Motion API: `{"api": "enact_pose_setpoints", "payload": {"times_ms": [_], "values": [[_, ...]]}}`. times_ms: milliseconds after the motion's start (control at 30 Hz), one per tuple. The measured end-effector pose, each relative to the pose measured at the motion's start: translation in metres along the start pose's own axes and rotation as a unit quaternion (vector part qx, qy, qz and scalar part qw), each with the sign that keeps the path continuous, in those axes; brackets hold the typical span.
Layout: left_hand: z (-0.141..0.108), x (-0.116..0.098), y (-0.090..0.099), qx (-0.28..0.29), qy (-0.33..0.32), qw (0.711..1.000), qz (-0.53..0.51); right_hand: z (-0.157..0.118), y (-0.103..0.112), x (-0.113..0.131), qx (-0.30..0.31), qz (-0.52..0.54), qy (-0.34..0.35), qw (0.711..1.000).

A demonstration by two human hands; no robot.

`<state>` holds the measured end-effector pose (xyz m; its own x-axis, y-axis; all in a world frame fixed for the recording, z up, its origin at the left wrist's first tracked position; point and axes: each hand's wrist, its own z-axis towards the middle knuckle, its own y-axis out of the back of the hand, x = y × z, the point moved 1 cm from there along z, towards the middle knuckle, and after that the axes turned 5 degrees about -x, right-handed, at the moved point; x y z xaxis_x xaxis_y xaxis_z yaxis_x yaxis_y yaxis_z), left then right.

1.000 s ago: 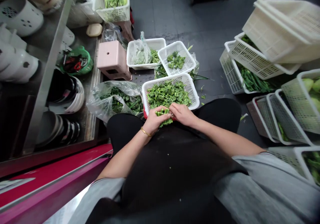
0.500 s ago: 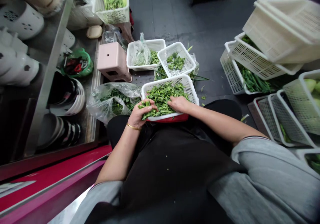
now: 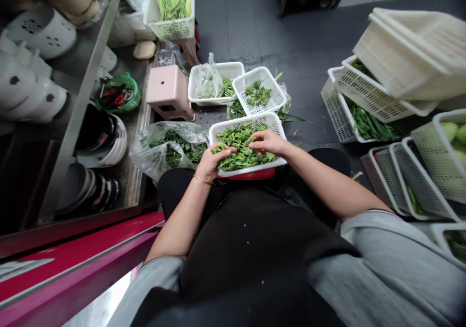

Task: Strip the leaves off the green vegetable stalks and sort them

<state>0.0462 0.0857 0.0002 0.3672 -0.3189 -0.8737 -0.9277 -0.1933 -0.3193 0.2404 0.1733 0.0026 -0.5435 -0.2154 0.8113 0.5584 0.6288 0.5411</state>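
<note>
A white plastic basket (image 3: 251,168) full of cut green vegetable stems (image 3: 236,136) sits in front of my body, with something red under it. My left hand (image 3: 213,161) is closed around several short green stems (image 3: 219,148) at the basket's left edge. Over the right part of the basket, my right hand (image 3: 270,142) is just above the greens, its fingers curled and bent together. What its fingertips pinch, if anything, blends into the greens. A clear plastic bag of leafy greens (image 3: 171,145) lies to the left of the basket.
Behind stand a smaller basket with a few greens (image 3: 258,94) and a white tray with a bagged vegetable (image 3: 214,98). A pink stool (image 3: 167,86) is at the left, beside a shelf with bowls (image 3: 105,142). Stacked vegetable crates (image 3: 386,89) fill the right.
My right hand has lifted out of the greens and its fingers have moved slightly up. My left hand still holds stems and has turned slightly inward. The view has shifted a little.
</note>
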Motion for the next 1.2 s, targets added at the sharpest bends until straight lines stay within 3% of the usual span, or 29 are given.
{"api": "enact_pose_setpoints", "payload": {"times_ms": [100, 200, 300, 367, 433, 533, 633, 767, 833, 967, 1033, 1100, 1167, 1200], "values": [[-0.001, 0.001, -0.012, 0.015, -0.013, 0.999, 0.043, -0.015, -0.008, 0.018, 0.042, 0.075, 0.026, 0.996], [-0.006, 0.006, -0.014, 0.036, 0.013, 0.995, 0.087, -0.028, -0.017, 0.030, -0.001, -0.087, 0.116, 0.989], [-0.011, 0.011, -0.010, 0.062, 0.070, 0.993, 0.068, -0.034, -0.020, 0.034, 0.001, -0.281, 0.179, 0.943], [-0.013, 0.013, -0.009, 0.080, 0.083, 0.992, 0.043, -0.035, -0.017, 0.036, 0.008, -0.327, 0.181, 0.927], [-0.014, 0.012, -0.009, 0.087, 0.065, 0.993, 0.041, -0.033, -0.013, 0.038, -0.002, -0.329, 0.165, 0.930], [-0.017, 0.005, -0.010, 0.086, 0.017, 0.990, 0.113, -0.036, -0.010, 0.043, 0.027, -0.307, 0.145, 0.940], [-0.026, -0.005, -0.012, 0.093, -0.034, 0.963, 0.252, -0.047, -0.011, 0.046, 0.070, -0.311, 0.134, 0.938], [-0.036, -0.006, -0.020, 0.125, -0.088, 0.921, 0.359, -0.065, -0.027, 0.044, 0.003, -0.341, 0.114, 0.933], [-0.040, 0.002, -0.024, 0.130, -0.061, 0.937, 0.320, -0.071, -0.041, 0.043, -0.042, -0.327, 0.115, 0.937], [-0.048, 0.020, -0.026, 0.094, 0.080, 0.988, 0.091, -0.081, -0.060, 0.036, -0.111, -0.187, 0.096, 0.971], [-0.051, 0.020, -0.020, 0.083, 0.116, 0.990, 0.013, -0.091, -0.052, 0.025, -0.056, -0.059, 0.070, 0.994], [-0.051, 0.014, -0.010, 0.071, 0.104, 0.992, -0.018, -0.105, -0.033, 0.007, 0.063, 0.024, 0.049, 0.997], [-0.047, 0.007, 0.004, 0.048, 0.075, 0.995, -0.032, -0.118, -0.007, -0.011, 0.162, -0.020, 0.033, 0.986], [-0.044, 0.004, 0.009, 0.041, 0.066, 0.996, -0.036, -0.121, 0.006, -0.019, 0.177, -0.086, 0.020, 0.980]]}}
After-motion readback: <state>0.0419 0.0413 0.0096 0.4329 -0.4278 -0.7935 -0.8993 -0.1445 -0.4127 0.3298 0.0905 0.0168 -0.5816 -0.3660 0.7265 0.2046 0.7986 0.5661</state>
